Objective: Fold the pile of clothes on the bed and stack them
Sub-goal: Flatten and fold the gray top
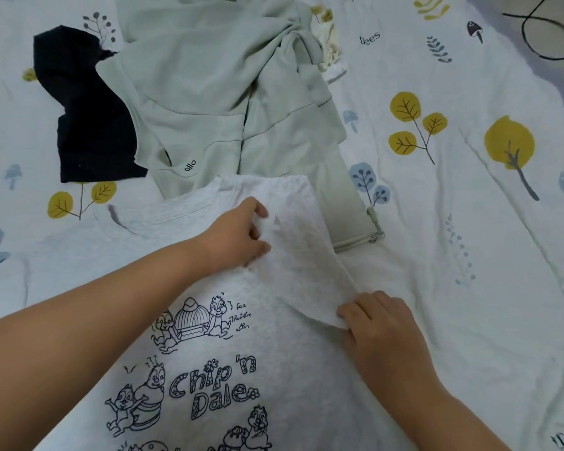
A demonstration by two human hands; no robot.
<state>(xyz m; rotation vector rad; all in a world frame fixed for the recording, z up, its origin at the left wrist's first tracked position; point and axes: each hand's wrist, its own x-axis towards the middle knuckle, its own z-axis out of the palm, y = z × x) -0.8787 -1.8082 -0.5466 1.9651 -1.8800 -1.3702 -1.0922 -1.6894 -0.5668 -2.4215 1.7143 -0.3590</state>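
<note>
A white sweatshirt (228, 362) lies flat on the bed (469, 255), at the near edge, with its front up. It has blue cartoon chipmunk drawings and the words "Chip 'n Dale" on it. Its right side is folded over, so a strip of fuzzy inside cloth shows on top.

The left hand (238, 234) reaches across the sweatshirt and holds the far end of that folded strip. Its grip is closed on the cloth, with thumb and fingers curled round the edge. The right hand (381, 323) holds the near end of the same strip. Its grip is pinched on the corner of the fold, knuckles up.

Just past the sweatshirt, toward the far edge of the bed, lies a pale green jacket (215, 92). It is spread out loose and crumpled, and it has a small "alo" mark near its hem. The top of the sweatshirt lies over its near edge. A zipper end (376, 231) of the jacket sticks out beside the folded strip.

Left of the green jacket, touching it, is a black garment (82, 115) in a lump. A bit of cream cloth (329, 43) peeks out from behind the jacket on the right; it may be another piece of clothing, but too little shows.

The bed cover is white with yellow trees, blue trees and mushrooms. A black cable (547, 37) loops in the far right corner.
</note>
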